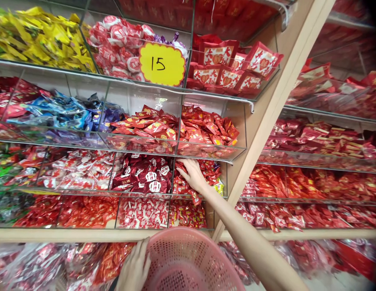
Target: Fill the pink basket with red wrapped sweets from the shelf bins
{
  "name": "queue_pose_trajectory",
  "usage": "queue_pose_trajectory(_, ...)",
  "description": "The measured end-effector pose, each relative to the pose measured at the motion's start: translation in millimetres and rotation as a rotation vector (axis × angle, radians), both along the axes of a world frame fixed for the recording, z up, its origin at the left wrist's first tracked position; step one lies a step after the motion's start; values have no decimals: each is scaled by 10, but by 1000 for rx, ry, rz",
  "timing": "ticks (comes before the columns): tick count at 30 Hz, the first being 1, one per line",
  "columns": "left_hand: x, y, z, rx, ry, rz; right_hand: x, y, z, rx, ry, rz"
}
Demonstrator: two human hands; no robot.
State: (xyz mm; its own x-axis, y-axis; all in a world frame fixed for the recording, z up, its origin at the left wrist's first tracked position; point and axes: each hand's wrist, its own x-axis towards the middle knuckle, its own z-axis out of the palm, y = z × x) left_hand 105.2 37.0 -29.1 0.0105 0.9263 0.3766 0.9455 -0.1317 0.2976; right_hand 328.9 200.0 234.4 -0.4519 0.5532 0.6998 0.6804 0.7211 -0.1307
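Observation:
A pink perforated plastic basket (195, 244) stands at the bottom middle, and no goods show in the part I can see. My left hand (135, 264) grips its left rim, fingers bent over the edge. Up on the shelf, my right hand (191, 173) reaches into a clear compartment of small red-wrapped candies (209, 171). Its fingers point left, stretched out over the wrappers, and I see nothing held in them. Beside that compartment, on the left, lie dark maroon packets (142, 173) with white labels.
Clear dividers and shelf fronts (206, 150) separate the candies. A yellow tag (162, 64) reading 15 hangs above. A slanting wooden post (266, 117) separates another rack on the right. Bagged goods (45, 262) lie below the wooden ledge (69, 235).

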Motion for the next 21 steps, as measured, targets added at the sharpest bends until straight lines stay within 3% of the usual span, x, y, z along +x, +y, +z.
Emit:
queue_pose_trajectory(9,41,5,62,-33,10,-5,-20,44,-122,52,-21,-58)
queue_pose_trajectory(16,41,-3,45,-45,31,-4,46,-8,-4,36,105,51)
queue_pose_trajectory(21,26,-5,15,-7,24,-12,82,-319,17,-64,217,179)
